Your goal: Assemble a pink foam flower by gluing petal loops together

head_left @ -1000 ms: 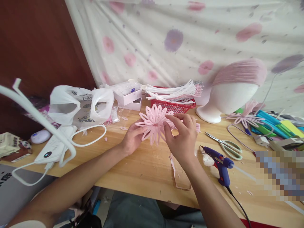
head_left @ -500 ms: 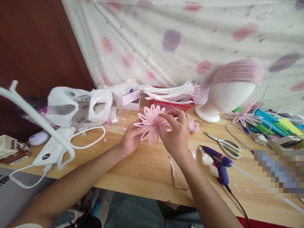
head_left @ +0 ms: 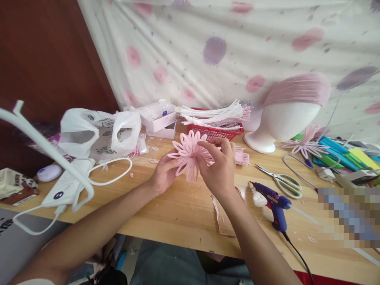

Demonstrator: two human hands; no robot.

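A pink flower (head_left: 190, 152) of looped pipe-cleaner petals is held up above the middle of the wooden table. My left hand (head_left: 164, 173) grips it from the left, thumb on the lower petals and the other fingers partly hidden behind. From the right, my right hand (head_left: 219, 166) reaches in with thumb and index finger pinched at the flower's centre. Whatever tiny piece may lie between those fingertips is hidden. Behind the right hand lies a bundle of pink pipe cleaners (head_left: 242, 156), partly covered.
A blue glue gun (head_left: 271, 200) and scissors (head_left: 282, 180) lie right. Behind are a red basket (head_left: 219, 132) with white pipe cleaners (head_left: 213, 113) and a foam head (head_left: 287, 122). Left are a plastic bag (head_left: 101, 132), a power bank (head_left: 69, 182) and a white curved stand (head_left: 47, 148).
Hardly anything differs. My right hand has shifted very slightly at the flower's centre, and the whole view has moved a touch.
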